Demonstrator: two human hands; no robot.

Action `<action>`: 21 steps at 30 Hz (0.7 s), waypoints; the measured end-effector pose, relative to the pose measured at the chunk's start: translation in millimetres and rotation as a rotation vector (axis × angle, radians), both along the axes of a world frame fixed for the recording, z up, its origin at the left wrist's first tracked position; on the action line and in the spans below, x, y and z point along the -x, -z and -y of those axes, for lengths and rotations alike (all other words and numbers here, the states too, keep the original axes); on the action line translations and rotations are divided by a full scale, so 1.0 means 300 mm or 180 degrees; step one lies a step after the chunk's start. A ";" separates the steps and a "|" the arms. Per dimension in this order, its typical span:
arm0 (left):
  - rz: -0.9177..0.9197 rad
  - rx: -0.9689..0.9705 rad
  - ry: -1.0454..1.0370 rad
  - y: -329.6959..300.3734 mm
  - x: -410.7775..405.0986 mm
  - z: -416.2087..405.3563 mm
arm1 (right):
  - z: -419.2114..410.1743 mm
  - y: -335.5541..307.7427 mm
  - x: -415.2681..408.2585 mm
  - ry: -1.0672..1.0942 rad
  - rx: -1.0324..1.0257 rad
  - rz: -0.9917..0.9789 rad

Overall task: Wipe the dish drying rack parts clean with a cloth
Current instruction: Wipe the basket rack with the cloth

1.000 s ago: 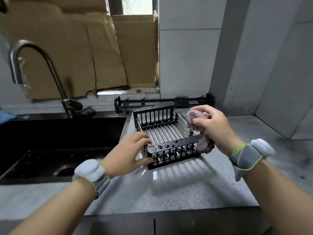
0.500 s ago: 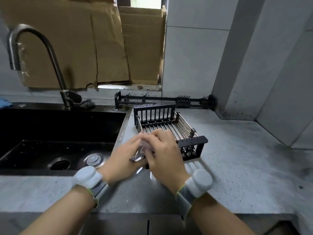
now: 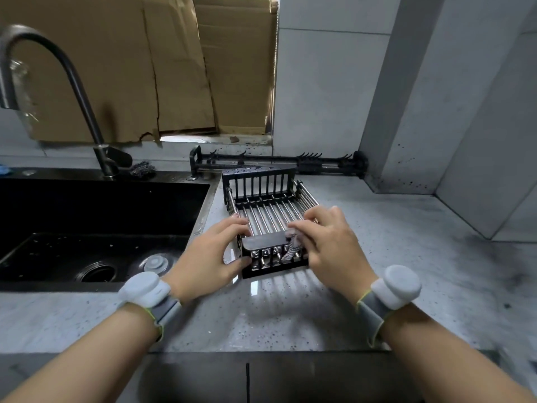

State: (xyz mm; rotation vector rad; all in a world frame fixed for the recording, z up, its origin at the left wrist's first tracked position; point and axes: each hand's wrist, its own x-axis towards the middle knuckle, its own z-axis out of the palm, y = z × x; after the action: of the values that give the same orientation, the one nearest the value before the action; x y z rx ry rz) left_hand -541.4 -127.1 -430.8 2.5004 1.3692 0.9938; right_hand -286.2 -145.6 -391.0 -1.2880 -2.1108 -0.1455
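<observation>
**A:** so how far along is this wipe-down? Starting nearest: both hands are on the near end of the rack (image 3: 268, 225), which sits on the counter (image 3: 290, 312) just right of the sink (image 3: 98, 228). Left hand (image 3: 210, 254) grips the near-left corner, thumb on the front face and fingers curled over the top, looks like it's just steadying the thing. Right hand (image 3: 328, 245) has the cloth (image 3: 292, 245) bunched under its fingers, pressed on the near end bar, with a bit of cloth hanging down over the front.

**B:** yeah I'd call it mid-job. The cloth is only touching that near bar right now. Can't tell from here if the rods in the middle are clean or not, they're shiny either way.

**A:** the far end panel has what look like droplets on top, so my guess is that part's not done.

**B:** and further back there's the long rail (image 3: 276, 162) with hooks lying along the wall, well apart from both hands. The wall and counter around its right end are speckled dark. If it counts as a rack part, it's still waiting.

**A:** so: near bar in progress, far end and rail probably left.
</observation>
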 end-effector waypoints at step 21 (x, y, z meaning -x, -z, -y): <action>-0.0137 0.0165 -0.0044 -0.020 -0.001 0.006 | -0.052 -0.151 -0.172 0.0058 0.1198 -0.1806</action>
State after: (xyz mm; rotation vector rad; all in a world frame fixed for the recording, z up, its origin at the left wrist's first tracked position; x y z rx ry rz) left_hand -541.1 -128.9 -424.7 2.4918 1.4075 0.9002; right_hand -234.6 -129.9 -345.8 -1.3563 -1.6747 0.5715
